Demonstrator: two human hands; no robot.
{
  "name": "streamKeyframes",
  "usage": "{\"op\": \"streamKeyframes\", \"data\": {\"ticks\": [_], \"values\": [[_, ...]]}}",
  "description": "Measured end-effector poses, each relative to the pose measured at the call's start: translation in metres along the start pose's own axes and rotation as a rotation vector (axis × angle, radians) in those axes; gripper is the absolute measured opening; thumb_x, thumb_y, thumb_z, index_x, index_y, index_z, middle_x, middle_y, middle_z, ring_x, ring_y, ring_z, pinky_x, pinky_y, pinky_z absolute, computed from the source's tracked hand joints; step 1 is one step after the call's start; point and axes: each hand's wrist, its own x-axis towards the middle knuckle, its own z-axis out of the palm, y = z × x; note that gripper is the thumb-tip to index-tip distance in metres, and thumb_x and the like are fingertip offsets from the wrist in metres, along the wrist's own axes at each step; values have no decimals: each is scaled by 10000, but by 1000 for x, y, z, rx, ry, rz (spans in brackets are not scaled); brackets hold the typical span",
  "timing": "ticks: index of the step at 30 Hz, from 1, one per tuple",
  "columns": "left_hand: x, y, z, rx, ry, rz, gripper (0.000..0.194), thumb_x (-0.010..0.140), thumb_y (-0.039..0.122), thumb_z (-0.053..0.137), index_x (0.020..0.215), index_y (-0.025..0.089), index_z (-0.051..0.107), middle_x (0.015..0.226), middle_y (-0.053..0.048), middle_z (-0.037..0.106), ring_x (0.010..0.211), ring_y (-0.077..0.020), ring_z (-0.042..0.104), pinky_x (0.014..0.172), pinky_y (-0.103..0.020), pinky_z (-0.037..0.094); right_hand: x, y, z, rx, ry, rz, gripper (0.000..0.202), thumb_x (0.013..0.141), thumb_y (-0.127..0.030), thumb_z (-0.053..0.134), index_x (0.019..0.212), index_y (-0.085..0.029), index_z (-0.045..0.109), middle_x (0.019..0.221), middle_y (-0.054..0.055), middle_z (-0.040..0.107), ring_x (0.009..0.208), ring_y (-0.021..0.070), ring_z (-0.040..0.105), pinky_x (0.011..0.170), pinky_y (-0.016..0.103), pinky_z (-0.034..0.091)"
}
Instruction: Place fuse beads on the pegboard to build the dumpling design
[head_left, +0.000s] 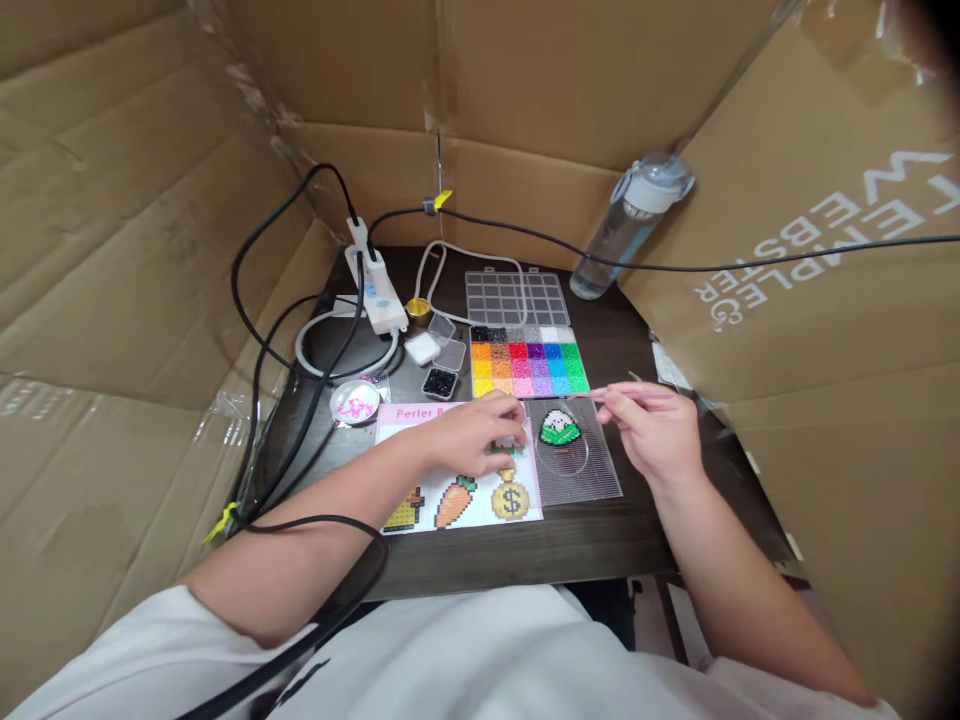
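Observation:
My right hand (656, 425) pinches pink tweezers (634, 389), whose tips point left near the front edge of the bead box (529, 362). The box holds beads sorted by colour. My left hand (484, 435) rests over the printed pattern sheet (420, 440), fingers apart and curved, at the sheet's right side. A carrot and a money bag show on the sheet; my hand covers part of another picture. Between my hands a clear pegboard (600, 475) carries a green and white bead figure (560, 427) with a black outline.
Behind the bead box lies its open clear lid (517, 298). A water bottle (630, 225) leans at the back right. A power strip (377, 285), black cables, a black-bead box (439, 383) and a pink-bead dish (355, 402) are on the left. Cardboard walls surround the table.

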Motion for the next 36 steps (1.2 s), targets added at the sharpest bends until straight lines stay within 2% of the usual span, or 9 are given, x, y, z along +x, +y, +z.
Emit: {"op": "streamKeyframes", "data": {"ticks": [4, 8, 12, 20, 36], "values": [[1, 1, 0, 10, 3, -6, 215, 814, 269, 670, 1016, 196, 682, 1134, -89, 554, 1064, -233, 532, 939, -368, 463, -30, 22, -23, 43, 6, 89, 116, 677, -254, 842, 738, -192, 765, 565, 30, 704, 638, 205, 718, 684, 343, 599], [2, 2, -2, 14, 0, -11, 204, 819, 269, 663, 1009, 196, 679, 1125, -87, 555, 1055, -230, 533, 935, -365, 466, -47, 36, -34, -39, 7, 129, 104, 698, -264, 828, 742, -185, 775, 649, 53, 743, 563, 165, 677, 603, 298, 573], [2, 2, -2, 20, -8, -17, 205, 824, 282, 662, 1011, 198, 677, 1138, -92, 552, 1075, -239, 527, 948, -374, 462, -51, 43, -41, -120, 12, 126, 107, 714, -274, 822, 766, -188, 786, 671, 53, 753, 540, 145, 657, 577, 271, 550], [3, 3, -2, 29, -10, -17, 200, 835, 293, 663, 1015, 207, 679, 1137, -89, 552, 1075, -233, 525, 944, -367, 457, -52, 40, -38, -253, 3, 97, 87, 734, -279, 799, 763, -196, 794, 642, 41, 743, 563, 153, 676, 596, 264, 565], [2, 5, -3, 23, -9, -22, 200, 837, 292, 662, 1014, 200, 680, 1139, -95, 552, 1075, -232, 529, 940, -364, 459, -54, 30, -30, -298, 3, 95, 82, 714, -254, 786, 757, -185, 794, 626, 42, 739, 534, 154, 676, 569, 266, 582]]}}
